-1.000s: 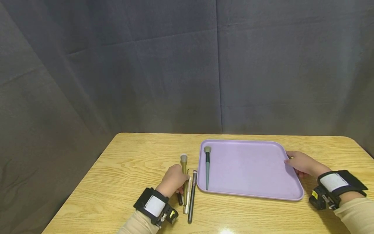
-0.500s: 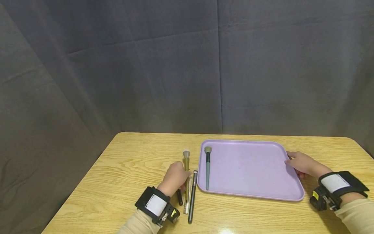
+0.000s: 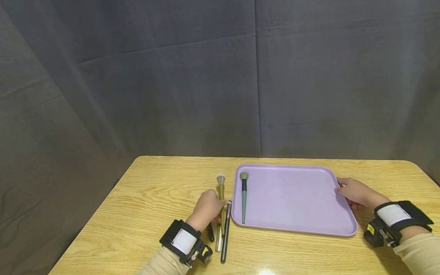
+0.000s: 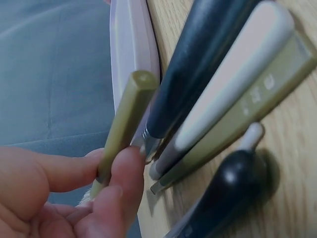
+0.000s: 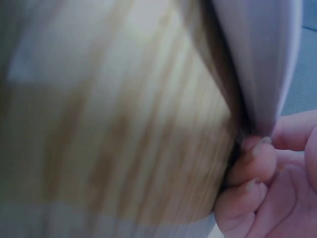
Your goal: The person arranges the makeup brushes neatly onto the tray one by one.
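Observation:
My left hand [image 3: 206, 208] pinches a gold makeup brush [image 4: 124, 119] between thumb and fingers, bristles pointing away from me. Its handle is lifted above the other brushes in the left wrist view. Below it on the table lie a long black brush [image 3: 225, 238], a white-handled brush [image 4: 233, 74], a flat olive-handled brush [image 4: 255, 96] and a black brush with a bulbous handle [image 4: 223, 186]; the hand hides parts of them. My right hand [image 3: 357, 192] grips the right rim of a lilac tray [image 3: 292, 198], thumb above and fingers curled beneath the edge.
A green makeup brush [image 3: 244, 200] lies lengthwise inside the tray along its left side. The long black brush's tip is right by the tray's left rim. Wooden table [image 3: 144, 214] extends around everything, with a dark grey curtain [image 3: 192, 95] behind it.
My left hand has moved slightly right and away from me with the gold brush, which now passes over the other brushes. The right hand and tray have stayed put.

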Demonstrator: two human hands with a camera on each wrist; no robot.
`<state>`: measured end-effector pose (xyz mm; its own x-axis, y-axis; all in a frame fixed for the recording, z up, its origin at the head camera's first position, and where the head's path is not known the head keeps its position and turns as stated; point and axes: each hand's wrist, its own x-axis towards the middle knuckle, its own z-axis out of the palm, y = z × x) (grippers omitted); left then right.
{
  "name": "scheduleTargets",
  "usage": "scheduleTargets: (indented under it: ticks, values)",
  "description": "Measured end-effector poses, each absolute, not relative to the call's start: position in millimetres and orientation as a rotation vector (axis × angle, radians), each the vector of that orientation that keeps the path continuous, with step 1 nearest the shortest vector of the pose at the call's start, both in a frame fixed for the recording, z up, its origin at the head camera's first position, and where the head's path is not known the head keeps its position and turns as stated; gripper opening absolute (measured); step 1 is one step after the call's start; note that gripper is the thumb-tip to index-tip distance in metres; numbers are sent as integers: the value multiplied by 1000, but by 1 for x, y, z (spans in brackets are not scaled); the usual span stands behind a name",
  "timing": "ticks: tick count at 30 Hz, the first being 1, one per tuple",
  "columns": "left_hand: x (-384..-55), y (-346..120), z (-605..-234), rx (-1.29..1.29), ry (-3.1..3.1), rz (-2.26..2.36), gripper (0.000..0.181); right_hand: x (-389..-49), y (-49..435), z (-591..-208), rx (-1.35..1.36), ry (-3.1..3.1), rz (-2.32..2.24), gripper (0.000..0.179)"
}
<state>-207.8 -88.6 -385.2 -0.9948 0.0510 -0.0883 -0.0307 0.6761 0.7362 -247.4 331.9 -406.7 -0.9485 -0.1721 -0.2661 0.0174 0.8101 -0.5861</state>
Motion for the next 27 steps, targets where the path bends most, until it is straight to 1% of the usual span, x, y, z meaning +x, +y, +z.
scheduleTargets:
  ticks: [8,22,27]
  values:
    - [-208,-83,-386,44,2778,1285,32,-248,332,-407,-102,2690,-869,62]
    - [-209,-72,-385,64,2778,1313,30,-248,333,-409,-117,2697,-881,62]
    - [-210,-67,-385,118,2768,1346,29,-248,333,-410,-114,2700,-885,62]
